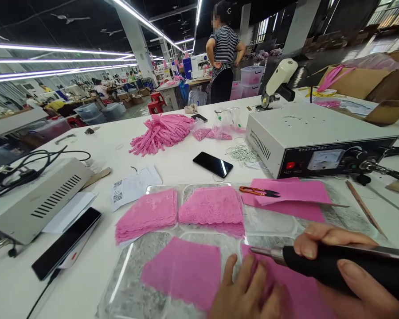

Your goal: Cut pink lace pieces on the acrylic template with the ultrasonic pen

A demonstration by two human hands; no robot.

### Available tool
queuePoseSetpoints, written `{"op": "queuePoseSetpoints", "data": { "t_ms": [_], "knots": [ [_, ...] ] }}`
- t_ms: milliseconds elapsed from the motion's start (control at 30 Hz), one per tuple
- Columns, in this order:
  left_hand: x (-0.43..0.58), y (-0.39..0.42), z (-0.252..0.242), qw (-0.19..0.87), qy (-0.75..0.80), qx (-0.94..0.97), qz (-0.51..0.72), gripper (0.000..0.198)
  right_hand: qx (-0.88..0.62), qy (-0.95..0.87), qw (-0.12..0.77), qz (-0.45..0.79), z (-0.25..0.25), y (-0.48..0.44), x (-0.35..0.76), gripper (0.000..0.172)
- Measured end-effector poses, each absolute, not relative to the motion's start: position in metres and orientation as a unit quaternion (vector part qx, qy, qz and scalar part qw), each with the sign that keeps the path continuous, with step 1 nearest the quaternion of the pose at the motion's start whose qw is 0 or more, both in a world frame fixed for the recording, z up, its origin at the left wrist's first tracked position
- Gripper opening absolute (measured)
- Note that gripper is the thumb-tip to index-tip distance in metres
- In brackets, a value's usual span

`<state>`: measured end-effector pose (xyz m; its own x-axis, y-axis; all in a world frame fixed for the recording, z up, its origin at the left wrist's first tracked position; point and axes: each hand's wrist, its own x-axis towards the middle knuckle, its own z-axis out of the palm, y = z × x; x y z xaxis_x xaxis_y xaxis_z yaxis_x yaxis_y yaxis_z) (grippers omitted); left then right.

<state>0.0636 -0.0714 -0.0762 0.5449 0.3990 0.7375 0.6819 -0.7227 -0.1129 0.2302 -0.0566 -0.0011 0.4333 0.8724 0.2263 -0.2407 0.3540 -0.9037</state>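
Observation:
My left hand (pixel 248 290) lies with fingers spread, pressing down a pink fabric piece (pixel 299 283) on the grey marbled sheet (pixel 123 279). In my right hand (pixel 339 257) is a black handpiece (pixel 332 266) with a pointed metal tip. Its tip is at the top left corner of that fabric, just above my left fingertips. Left of my left hand a single pink cut piece (pixel 186 270) lies flat. Behind it stand two stacks of pink lace pieces, a left stack (pixel 148 212) and a right stack (pixel 213 206). Orange-handled thread snips (pixel 259 191) rest on folded pink fabric (pixel 295 195).
A grey control box (pixel 319 133) with a dial stands at the back right, another grey box (pixel 46 195) at the left. Phones (pixel 213 164), pink straps (pixel 164 133), rubber bands (pixel 242 153) and papers (pixel 136 184) lie around. A person (pixel 224 53) stands beyond the table.

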Motion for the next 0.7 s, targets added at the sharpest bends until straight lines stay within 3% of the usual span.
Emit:
{"op": "queuePoseSetpoints", "data": {
  "t_ms": [700],
  "knots": [
    [0.067,-0.072,-0.067,0.175,-0.330,-0.849,-0.373,0.019,-0.390,-0.455,0.695,0.398,0.004,-0.046,0.224,0.011]
  ]
}}
